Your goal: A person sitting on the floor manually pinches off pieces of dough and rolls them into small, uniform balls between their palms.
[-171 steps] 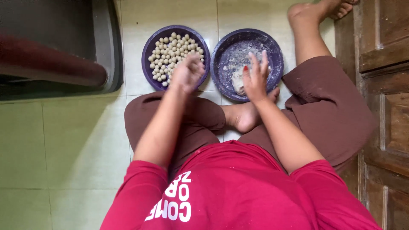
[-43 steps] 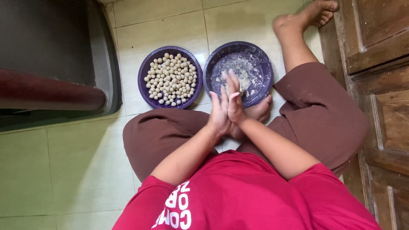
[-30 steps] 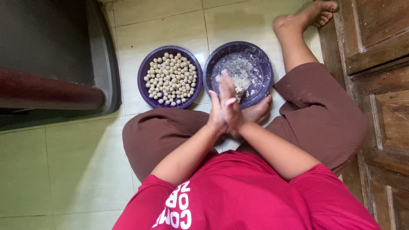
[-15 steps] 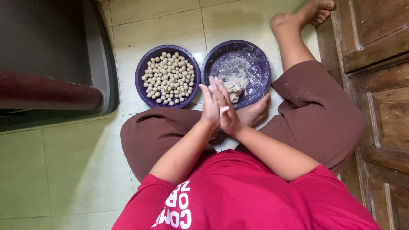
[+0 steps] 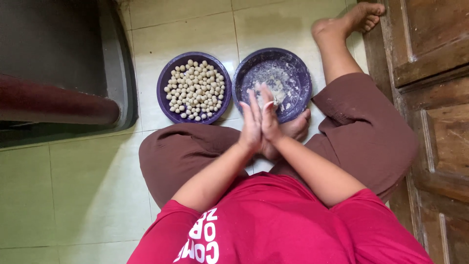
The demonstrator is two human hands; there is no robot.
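Dough could slip from between the palms and land on the pale tiled floor [image 5: 88, 186], I judge, if pressure eases. Far left, a purple round plate [image 5: 168, 105] holds many small pale balls; right of it, a floury purple plate [image 5: 300, 73]. Left hand [image 5: 251, 128] and right hand [image 5: 270, 124] press flat together, fingers extended; whatever sits between is hidden.

Left hand [image 5: 251, 124] and right hand [image 5: 270, 122] press palm to palm above a floury purple bowl [image 5: 298, 68], beside a bowl of dough balls [image 5: 166, 90].
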